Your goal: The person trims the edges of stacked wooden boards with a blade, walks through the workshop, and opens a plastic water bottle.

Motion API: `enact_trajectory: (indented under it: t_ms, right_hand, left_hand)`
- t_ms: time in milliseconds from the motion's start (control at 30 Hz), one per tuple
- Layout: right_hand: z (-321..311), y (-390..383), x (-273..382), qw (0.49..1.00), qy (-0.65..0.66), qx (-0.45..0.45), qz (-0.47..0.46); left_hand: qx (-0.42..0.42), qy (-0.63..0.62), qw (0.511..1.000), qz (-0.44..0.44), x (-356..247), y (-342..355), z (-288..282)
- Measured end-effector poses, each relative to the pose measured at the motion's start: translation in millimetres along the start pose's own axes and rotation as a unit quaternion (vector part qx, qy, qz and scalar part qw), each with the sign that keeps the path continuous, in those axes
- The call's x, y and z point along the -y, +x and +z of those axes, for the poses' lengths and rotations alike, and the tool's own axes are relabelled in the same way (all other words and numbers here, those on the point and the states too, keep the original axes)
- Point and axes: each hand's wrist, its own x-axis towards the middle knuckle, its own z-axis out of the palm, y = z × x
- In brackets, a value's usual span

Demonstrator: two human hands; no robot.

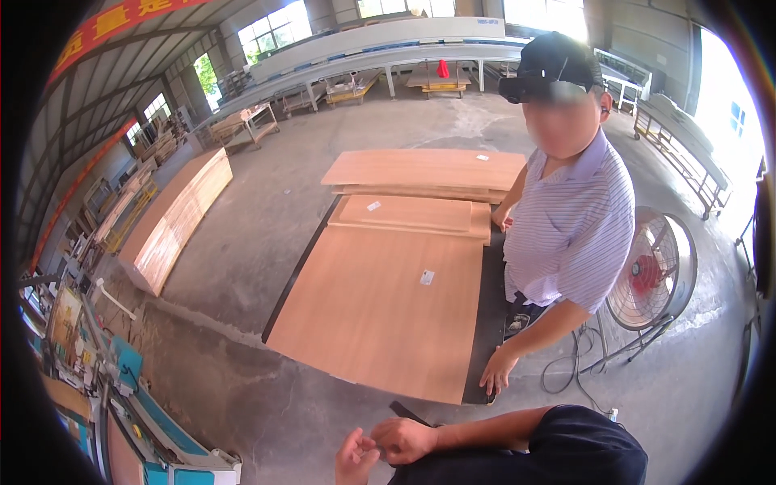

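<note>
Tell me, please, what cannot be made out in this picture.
- Head view: small dark item between bare left hand and bare right hand, too small, partly covered by them.
- Head view: left forearm, cut off by the lower edge.
- Head view: markings on the white rectangular label on the flat light-brown panel, too small.

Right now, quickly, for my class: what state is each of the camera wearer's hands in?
Left hand: partly curled; whether it holds anything cannot be told.
Right hand: curled inward; whether it grips anything cannot be told.
</note>
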Motion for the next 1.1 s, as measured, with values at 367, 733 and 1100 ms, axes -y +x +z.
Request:
enact_trajectory:
  t_ms: [367, 733, 1100]
  right_hand:
    - [-0.5, -0.9, 3.4, 0.999, -0.024, 0.020, 0.033]
    - [-4.2, -1.4, 9.8, 0.997, -0.017, 0.059, 0.051]
    - [6.0, -12.0, 4.3, 0.996, 0.011, 0.060, 0.062]
  left_hand:
    - [-0.033, -0.001, 0.999, -0.009, 11.1, 0.3, 1.4]
    - [-0.050, 0.001, 0.999, 0.007, 7.1, -5.2, 11.4]
    - [-0.061, 0.132, 0.987, 0.061, -1.9, -9.2, 23.6]
